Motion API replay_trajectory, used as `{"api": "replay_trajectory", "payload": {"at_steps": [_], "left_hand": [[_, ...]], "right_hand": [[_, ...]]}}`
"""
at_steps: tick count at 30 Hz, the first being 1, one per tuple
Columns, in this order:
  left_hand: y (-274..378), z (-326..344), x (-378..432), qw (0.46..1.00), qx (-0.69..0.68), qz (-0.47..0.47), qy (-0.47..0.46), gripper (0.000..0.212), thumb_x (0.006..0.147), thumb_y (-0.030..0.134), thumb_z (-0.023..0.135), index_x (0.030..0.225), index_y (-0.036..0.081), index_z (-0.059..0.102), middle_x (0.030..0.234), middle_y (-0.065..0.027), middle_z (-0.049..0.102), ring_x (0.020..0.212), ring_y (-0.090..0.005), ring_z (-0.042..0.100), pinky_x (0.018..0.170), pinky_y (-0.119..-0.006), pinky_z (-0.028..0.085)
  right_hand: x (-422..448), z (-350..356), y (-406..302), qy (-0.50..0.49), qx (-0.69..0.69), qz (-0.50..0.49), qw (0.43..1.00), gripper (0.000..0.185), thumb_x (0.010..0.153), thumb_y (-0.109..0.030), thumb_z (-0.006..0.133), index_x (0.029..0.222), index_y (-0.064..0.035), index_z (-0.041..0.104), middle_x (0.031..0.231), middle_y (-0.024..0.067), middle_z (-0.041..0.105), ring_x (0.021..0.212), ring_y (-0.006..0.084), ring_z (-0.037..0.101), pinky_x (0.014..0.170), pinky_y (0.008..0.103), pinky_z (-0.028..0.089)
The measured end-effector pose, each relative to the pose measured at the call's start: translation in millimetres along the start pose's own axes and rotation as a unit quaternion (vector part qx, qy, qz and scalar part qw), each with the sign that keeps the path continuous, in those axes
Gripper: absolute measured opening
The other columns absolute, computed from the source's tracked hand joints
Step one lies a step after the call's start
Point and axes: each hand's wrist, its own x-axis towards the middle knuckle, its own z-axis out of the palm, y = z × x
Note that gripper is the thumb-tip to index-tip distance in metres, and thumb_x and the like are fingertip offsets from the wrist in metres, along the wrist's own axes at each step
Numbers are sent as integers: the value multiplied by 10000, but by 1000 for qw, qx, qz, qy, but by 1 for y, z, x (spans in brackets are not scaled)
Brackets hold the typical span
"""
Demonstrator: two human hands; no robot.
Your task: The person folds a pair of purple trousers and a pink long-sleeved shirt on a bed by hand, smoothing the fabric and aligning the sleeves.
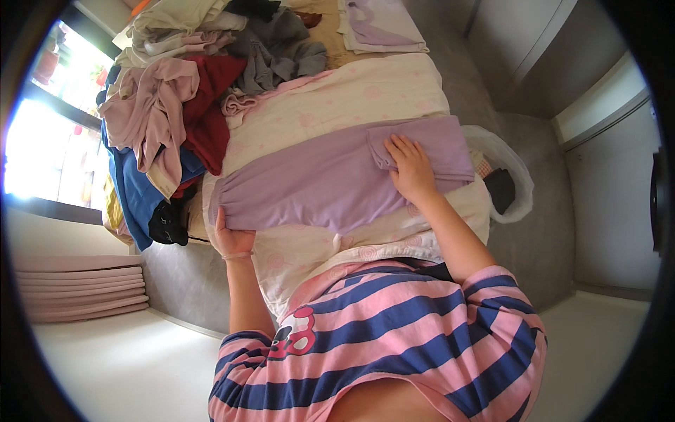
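Note:
A lilac garment point(306, 179) lies stretched across a white cloth with pink prints point(311, 111). Its left end is gathered. The right end is doubled over into a layered flap. My left hand point(234, 237) grips the gathered end at its near corner, thumb on top and the other fingers hidden under the fabric. My right hand point(413, 168) rests palm down on the folded part, fingertips on the flap, with nothing grasped.
To the left a heap of clothes holds a pink garment point(153, 105), a red one point(211, 116) and a blue one point(132, 184). Folded lilac-and-white clothing point(385, 26) lies at the far right. A clear plastic bag point(519, 195) containing cloth stands beyond the right edge.

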Motion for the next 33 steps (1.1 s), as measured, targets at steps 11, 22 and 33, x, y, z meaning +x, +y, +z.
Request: {"api": "replay_trajectory", "payload": {"at_steps": [11, 22, 33], "left_hand": [[23, 40, 17, 969, -40, 42, -242, 441, 975, 250, 420, 1345, 9, 413, 1404, -120, 422, 1316, -290, 355, 1106, -476, 239], [19, 1, 30, 991, -44, 48, -121, 442, 966, 213, 423, 1340, -21, 405, 1405, -154, 413, 1313, -305, 359, 1116, -459, 235], [120, 19, -17, 964, -5, 130, -230, 459, 970, 247, 441, 1344, -17, 403, 1402, -152, 418, 1314, -308, 359, 1111, -472, 232]], "right_hand": [[15, -142, 105, 244, 785, 268, 502, 450, 894, -247, 600, 1254, 2, 498, 1267, 120, 542, 1164, 277, 509, 1012, 433, 379], [-45, -152, 210, 427, 723, 365, 402, 390, 954, -205, 485, 1280, 9, 462, 1302, 140, 506, 1212, 294, 468, 1035, 463, 363], [-22, -145, 191, 341, 730, 338, 487, 391, 940, -242, 525, 1245, 1, 500, 1259, 117, 546, 1160, 269, 507, 994, 425, 397]]}}
